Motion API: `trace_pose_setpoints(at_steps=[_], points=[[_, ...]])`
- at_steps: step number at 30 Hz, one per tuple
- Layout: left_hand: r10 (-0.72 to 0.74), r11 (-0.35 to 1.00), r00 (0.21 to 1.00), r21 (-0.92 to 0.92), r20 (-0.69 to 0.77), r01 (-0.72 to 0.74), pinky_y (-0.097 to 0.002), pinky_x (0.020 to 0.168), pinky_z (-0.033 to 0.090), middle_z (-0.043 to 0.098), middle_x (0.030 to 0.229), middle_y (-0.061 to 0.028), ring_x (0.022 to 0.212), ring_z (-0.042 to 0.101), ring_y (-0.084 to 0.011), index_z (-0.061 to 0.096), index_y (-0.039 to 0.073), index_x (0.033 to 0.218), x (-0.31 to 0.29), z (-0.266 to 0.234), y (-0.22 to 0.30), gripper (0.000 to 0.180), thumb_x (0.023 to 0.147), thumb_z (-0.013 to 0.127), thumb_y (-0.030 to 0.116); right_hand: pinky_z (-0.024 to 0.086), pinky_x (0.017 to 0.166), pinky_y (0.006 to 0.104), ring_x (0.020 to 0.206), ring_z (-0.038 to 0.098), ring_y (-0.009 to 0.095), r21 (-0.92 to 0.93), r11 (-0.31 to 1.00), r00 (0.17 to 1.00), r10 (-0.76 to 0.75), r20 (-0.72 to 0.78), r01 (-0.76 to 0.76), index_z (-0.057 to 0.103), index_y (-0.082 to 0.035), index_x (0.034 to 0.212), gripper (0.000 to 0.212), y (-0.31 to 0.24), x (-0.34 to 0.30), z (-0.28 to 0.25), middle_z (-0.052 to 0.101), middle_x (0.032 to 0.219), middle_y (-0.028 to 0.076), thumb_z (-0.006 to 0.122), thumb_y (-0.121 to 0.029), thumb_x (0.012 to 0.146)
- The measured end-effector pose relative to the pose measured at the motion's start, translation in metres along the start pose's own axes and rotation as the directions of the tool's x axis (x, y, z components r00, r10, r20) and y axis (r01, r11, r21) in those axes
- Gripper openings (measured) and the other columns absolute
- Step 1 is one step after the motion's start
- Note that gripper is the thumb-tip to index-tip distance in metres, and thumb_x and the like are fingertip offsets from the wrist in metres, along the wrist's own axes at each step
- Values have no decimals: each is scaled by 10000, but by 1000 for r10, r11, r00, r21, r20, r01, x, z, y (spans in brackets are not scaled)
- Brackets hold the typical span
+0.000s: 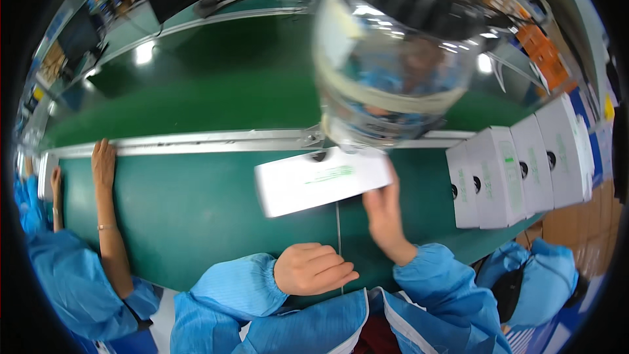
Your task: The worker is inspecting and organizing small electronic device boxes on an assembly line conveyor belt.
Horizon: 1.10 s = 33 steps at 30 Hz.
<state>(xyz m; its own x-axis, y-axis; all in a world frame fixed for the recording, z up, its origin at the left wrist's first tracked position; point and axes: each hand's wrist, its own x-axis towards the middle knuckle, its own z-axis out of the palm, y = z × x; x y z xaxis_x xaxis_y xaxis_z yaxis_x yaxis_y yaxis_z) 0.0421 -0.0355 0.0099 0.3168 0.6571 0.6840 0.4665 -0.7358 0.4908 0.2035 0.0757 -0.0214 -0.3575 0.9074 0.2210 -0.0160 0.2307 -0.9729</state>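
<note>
Our right hand (388, 213) reaches forward over the green conveyor belt (196, 203), its fingers laid flat and close together against the near right end of a long white carton (321, 180); we cannot tell whether the thumb is hooked under the carton's edge. Our left hand (314, 269) rests low, close to our body, curled into a loose fist on the belt's near edge and holding nothing that we can see.

In the head view, the carton lies slightly tilted on the belt, its far edge close to the metal rail (196, 141) that divides the two green lanes. It sits ahead of the left hand, well apart from it, and touches only the right. We judge that the step in hand is moving or turning this carton along the belt. The next move calls for a firm grip on its end, perhaps with the left hand brought up to steady the other side.

To the right stands a row of white boxes (517, 170), upright and side by side. A co-worker's forearm (108, 223) lies on the belt at the left. A shiny transparent object (393, 59) hangs above the rail.
</note>
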Motion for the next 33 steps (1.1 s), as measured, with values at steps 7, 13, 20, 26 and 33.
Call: trace_pose_setpoints(at_steps=[7,13,20,26,33], points=[[-377,918,912,-67,161,391,-293,558,508,678,757,-97,620,660,-207,700,25,870,3,5,-14,122,764,757,17,413,1086,349,1278,538,217,539,775,893,72,444,-331,405,-7,1468,479,-24,14,28,552,1398,144,521,-177,1035],[-621,760,771,-133,142,636,-261,592,513,656,791,-91,685,645,-159,692,6,1007,3,9,-13,239,778,738,-40,492,974,424,1138,622,341,-547,676,746,-652,-132,494,616,33,1226,384,-85,-53,-126,641,1215,207,659,25,844],[-654,663,722,-287,227,691,-265,675,543,668,937,-111,805,668,-170,690,-5,1035,17,36,-18,232,806,716,-32,366,1085,478,1302,456,432,-943,304,772,-565,-291,-133,592,15,1283,453,-95,-107,-228,521,1388,194,687,-90,853],[-441,334,694,-614,569,715,-444,963,520,484,1378,-168,1215,550,-301,399,41,1440,107,122,2,519,995,548,262,358,1072,488,1283,444,429,-954,286,717,-647,-260,-87,622,-8,1248,441,-77,-100,-211,548,1348,148,687,-221,868],[-464,-108,537,-646,704,755,-455,926,549,527,1353,-130,1202,570,-282,328,62,1479,188,170,29,608,1009,500,408,430,970,436,1126,537,333,-901,414,725,-660,-197,131,654,-23,1167,432,-91,-103,-180,646,1172,106,768,-102,758]])
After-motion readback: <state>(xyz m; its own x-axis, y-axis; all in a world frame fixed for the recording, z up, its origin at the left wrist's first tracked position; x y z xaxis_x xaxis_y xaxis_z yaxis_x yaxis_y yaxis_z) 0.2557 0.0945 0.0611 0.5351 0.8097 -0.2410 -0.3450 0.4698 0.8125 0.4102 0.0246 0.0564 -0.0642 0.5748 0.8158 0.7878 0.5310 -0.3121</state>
